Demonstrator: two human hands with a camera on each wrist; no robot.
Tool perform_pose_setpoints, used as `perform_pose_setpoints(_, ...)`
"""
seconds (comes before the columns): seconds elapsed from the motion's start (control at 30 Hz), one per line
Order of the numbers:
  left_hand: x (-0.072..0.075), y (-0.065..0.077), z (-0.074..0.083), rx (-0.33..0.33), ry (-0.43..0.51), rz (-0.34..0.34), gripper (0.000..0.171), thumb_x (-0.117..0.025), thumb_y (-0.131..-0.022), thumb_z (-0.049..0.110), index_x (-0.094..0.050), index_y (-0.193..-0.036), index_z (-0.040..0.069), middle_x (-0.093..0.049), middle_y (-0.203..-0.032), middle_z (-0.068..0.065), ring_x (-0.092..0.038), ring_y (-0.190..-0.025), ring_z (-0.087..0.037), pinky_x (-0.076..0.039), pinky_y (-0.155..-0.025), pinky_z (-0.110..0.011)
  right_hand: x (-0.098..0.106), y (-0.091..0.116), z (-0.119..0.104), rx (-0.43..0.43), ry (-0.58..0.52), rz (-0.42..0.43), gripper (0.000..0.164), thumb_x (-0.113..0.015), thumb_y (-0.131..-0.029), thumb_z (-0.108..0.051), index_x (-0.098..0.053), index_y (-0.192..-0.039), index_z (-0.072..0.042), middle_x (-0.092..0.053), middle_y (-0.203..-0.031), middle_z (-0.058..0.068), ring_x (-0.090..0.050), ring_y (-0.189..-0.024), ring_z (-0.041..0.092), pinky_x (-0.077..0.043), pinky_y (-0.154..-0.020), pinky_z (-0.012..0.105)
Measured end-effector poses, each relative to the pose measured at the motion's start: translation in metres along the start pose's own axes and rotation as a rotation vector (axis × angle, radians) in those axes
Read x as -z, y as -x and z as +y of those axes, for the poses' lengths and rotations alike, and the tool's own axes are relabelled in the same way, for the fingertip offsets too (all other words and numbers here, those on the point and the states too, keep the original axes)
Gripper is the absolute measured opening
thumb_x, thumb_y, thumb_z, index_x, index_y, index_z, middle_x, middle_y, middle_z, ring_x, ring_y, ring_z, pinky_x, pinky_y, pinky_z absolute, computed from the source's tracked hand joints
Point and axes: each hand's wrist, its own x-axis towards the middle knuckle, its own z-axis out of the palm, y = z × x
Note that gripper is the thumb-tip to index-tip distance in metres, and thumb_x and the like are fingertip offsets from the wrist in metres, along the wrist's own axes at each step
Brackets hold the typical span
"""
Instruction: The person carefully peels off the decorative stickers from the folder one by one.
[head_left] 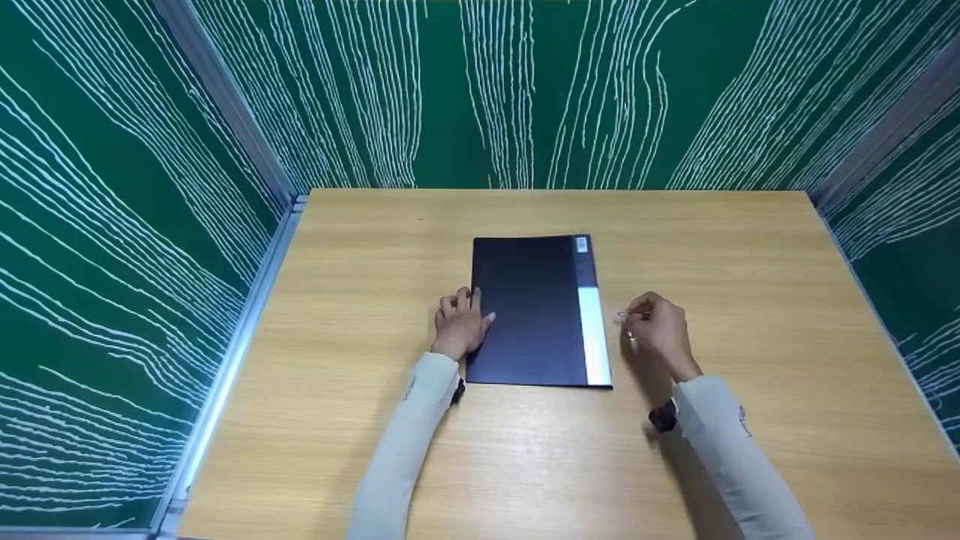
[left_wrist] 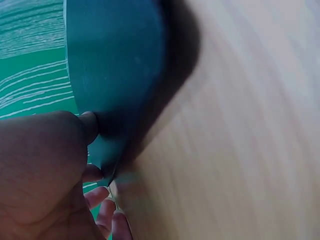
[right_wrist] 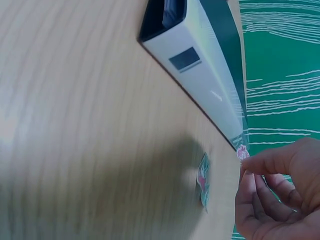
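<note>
A dark ring binder [head_left: 525, 315] lies closed on the table, its pale spine strip [head_left: 594, 334] to the right. My left hand [head_left: 459, 324] rests at its left edge, the thumb on the cover and the other fingers spread along the side. Right of the spine, my right hand [head_left: 660, 326] pinches a small pink-and-white sticker [right_wrist: 243, 152] between thumb and forefinger, apart from the binder in the head view. A second small sticker, green and pink [right_wrist: 203, 181], shows below that hand in the right wrist view; whether it lies flat I cannot tell.
The wooden table [head_left: 360, 247] spreads around the binder on all sides. Green panels with white wavy lines [head_left: 442, 90] stand behind it and at both sides, joined by metal posts [head_left: 232, 97]. A metal rail [head_left: 225, 375] runs along the left table edge.
</note>
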Motion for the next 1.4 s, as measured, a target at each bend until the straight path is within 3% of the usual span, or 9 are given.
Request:
perform_pose_setpoints(0.27, -0.001, -0.004, 0.002, 0.01, -0.012, -0.007, 0.066, -0.032, -0.106, 0.05, -0.017, -0.16, 0.017, -0.019, -0.162, -0.009, -0.023, -0.142, -0.038, -0.032, -0.112, -0.052, 0.003, -0.006, 0.003, -0.063, -0.019, -0.016, 0.015, -0.065, -0.089, -0.008, -0.064, -0.102, 0.001, -0.071, -0.099, 0.02, -0.065, -0.081, 0.023, -0.05, -0.062, 0.02)
perform_pose_setpoints(0.5, 0.0, -0.005, 0.002, 0.013, -0.013, -0.03, 0.066, -0.029, -0.106, 0.051, -0.014, -0.161, 0.018, -0.016, -0.163, -0.009, -0.021, -0.143, -0.038, -0.03, -0.115, -0.052, 0.004, -0.011, 0.009, -0.042, 0.001, -0.01, 0.018, -0.066, -0.091, -0.01, -0.065, -0.104, 0.002, -0.072, -0.103, 0.022, -0.069, -0.092, 0.032, -0.049, -0.069, 0.02)
perform_pose_setpoints(0.87, -0.003, -0.004, 0.003, 0.022, -0.022, -0.016, 0.066, -0.029, -0.106, 0.051, -0.014, -0.161, 0.018, -0.016, -0.164, -0.008, -0.022, -0.143, -0.036, -0.031, -0.114, -0.052, 0.002, -0.016, 0.011, -0.043, 0.032, -0.029, 0.015, -0.067, -0.09, -0.007, -0.064, -0.102, 0.002, -0.072, -0.1, 0.022, -0.067, -0.085, 0.029, -0.048, -0.06, 0.017)
perform_pose_setpoints(1.13, -0.001, -0.001, 0.001, 0.003, -0.014, 0.033, 0.065, -0.031, -0.106, 0.05, -0.019, -0.16, 0.016, -0.021, -0.162, -0.009, -0.026, -0.142, -0.038, -0.033, -0.112, -0.053, 0.001, -0.02, 0.011, 0.011, 0.062, -0.061, 0.011, -0.063, -0.091, -0.004, -0.064, -0.099, 0.003, -0.072, -0.095, 0.023, -0.065, -0.07, 0.021, -0.048, -0.054, 0.02)
perform_pose_setpoints(1.4, -0.003, 0.0, 0.002, 0.013, -0.013, 0.018, 0.065, -0.031, -0.106, 0.05, -0.018, -0.16, 0.017, -0.02, -0.163, -0.008, -0.025, -0.142, -0.038, -0.033, -0.112, -0.053, -0.003, -0.022, 0.013, 0.03, 0.109, -0.054, 0.007, -0.063, -0.091, -0.003, -0.064, -0.095, 0.003, -0.071, -0.089, 0.022, -0.063, -0.066, 0.02, -0.045, -0.051, 0.02)
